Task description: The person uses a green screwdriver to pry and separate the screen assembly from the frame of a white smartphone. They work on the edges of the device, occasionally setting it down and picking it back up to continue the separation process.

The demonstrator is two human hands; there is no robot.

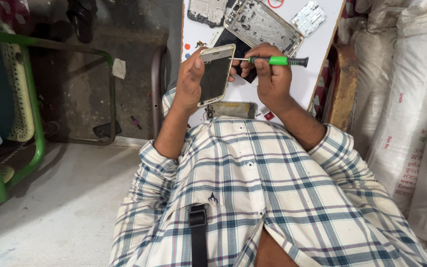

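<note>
**Screwdriver tip at the phone's upper edge, both hands up over the white table**

Hard to see the fine work here: the screwdriver's (268,60) metal tip is thin, and whether it touches the phone's rim cannot be told. The right palm is turned away, and the dark part behind the phone is mostly hidden by hands. Parts at the table's far edge are cut off by the frame.

Left hand (190,79) is raised, wrist bent, fingers wrapped round the side of the gold-rimmed phone (217,74), thumb pressed on its edge, screen tilted toward the camera. Right hand (272,76) is just beside it, fingers pinched together on the green-and-black handle, shaft pointing left toward the phone's top.

On the white table (312,59): an open metal phone frame (263,24), another back shell (206,10), a small grey keypad-like piece (309,17), a gold frame (232,110) lying near the checked shirt (273,198). White sacks (411,109) stand right, a green chair (35,128) left.
</note>
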